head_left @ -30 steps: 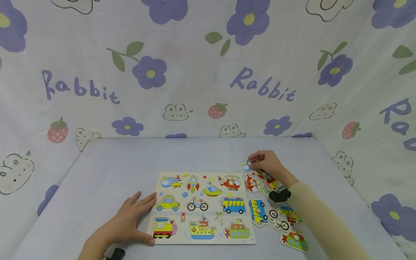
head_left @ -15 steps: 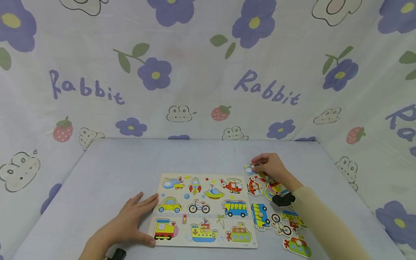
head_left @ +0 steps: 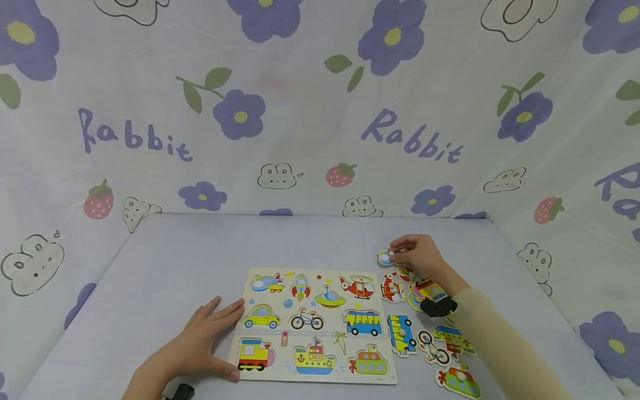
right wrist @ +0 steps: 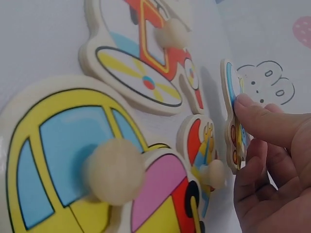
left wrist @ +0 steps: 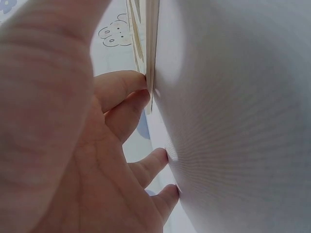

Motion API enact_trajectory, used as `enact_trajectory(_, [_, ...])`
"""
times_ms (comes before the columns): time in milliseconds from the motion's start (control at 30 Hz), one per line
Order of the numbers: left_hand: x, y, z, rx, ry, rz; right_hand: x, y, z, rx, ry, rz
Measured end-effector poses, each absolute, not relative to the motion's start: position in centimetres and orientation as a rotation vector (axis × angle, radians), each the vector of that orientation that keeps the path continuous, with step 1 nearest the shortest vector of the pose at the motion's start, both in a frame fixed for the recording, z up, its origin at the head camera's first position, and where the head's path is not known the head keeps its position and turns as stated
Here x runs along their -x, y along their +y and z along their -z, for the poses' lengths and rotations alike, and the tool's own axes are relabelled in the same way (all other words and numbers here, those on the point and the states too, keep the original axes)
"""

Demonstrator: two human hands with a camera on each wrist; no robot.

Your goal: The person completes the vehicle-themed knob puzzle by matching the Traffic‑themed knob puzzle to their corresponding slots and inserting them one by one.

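Note:
My right hand pinches a wooden airplane puzzle piece beyond the board's far right corner. In the right wrist view that airplane piece is tilted nearly edge-on, apart from the pieces below, with thumb and fingertips at its face. My left hand lies spread at the left side of the wooden puzzle board. Its fingertips touch the board edge and the table in the left wrist view. Vehicle pictures fill the board's recesses. Near the right hand lie a helicopter piece and a rocket piece.
Right of the board lie a bus piece, a bicycle piece, a ship piece and a submarine piece. A car piece with a round knob and a train piece overlap under the right wrist.
The right hand has raised the airplane piece slightly from the table. The left hand stays at the board's edge. The head view has shifted a little.

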State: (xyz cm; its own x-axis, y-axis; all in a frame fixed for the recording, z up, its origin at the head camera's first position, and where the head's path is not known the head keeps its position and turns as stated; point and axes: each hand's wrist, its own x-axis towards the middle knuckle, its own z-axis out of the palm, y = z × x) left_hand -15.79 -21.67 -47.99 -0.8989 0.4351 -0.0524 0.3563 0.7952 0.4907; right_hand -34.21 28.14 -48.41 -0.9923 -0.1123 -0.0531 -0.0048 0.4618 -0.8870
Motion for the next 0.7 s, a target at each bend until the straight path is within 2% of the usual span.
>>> enact_trajectory(367, [15.7,-21.6,47.8,-0.617,2.815,-0.727,32.7,26.8,47.2,0.077,2.526,1.741])
enact_trajectory(700, [15.7,-21.5,47.8,-0.585,2.825,-0.736,30.4,21.8,46.0,0.181,2.490,1.812])
